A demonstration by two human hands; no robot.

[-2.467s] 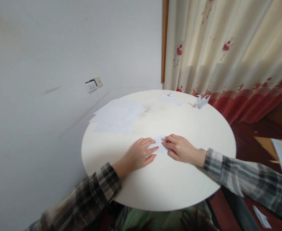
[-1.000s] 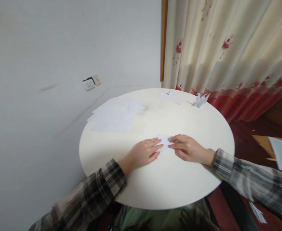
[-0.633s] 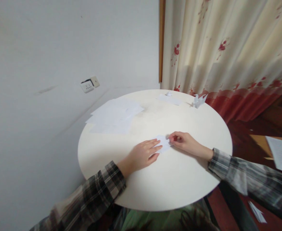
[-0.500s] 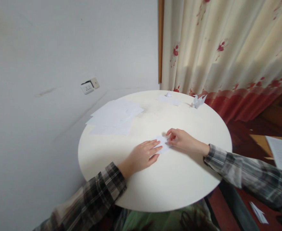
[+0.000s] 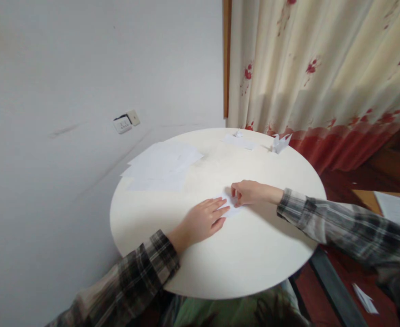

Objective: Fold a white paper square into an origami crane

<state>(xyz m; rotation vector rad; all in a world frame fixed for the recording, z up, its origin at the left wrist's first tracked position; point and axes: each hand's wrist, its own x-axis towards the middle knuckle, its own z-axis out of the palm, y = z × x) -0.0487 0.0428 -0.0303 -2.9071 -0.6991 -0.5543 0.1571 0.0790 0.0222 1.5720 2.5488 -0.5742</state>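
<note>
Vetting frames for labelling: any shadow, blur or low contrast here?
Head view: soft shadow on the table by the right hand; head view: small paper pale on pale, creases unreadable; head view: far-right sheet too soft to read; head view: right sleeve smeared toward the edge.

Loose white sheets (image 5: 162,159) are lying overlapped on the far-left part of the round white table (image 5: 241,259). Folded paper bird (image 5: 280,144) is standing near the far-right rim; smaller folded piece (image 5: 238,134) is sitting left of it, at the far edge of a flat sheet (image 5: 237,142). White socket (image 5: 122,124) and beige plate (image 5: 133,117) are showing side by side on the wall (image 5: 67,68), scuff mark (image 5: 67,130) running to their left. Flowered curtain (image 5: 322,68) is hanging right of a wooden strip (image 5: 227,59). Lower right, white paper (image 5: 365,298) is lying beside a dark bar (image 5: 338,288).
</note>
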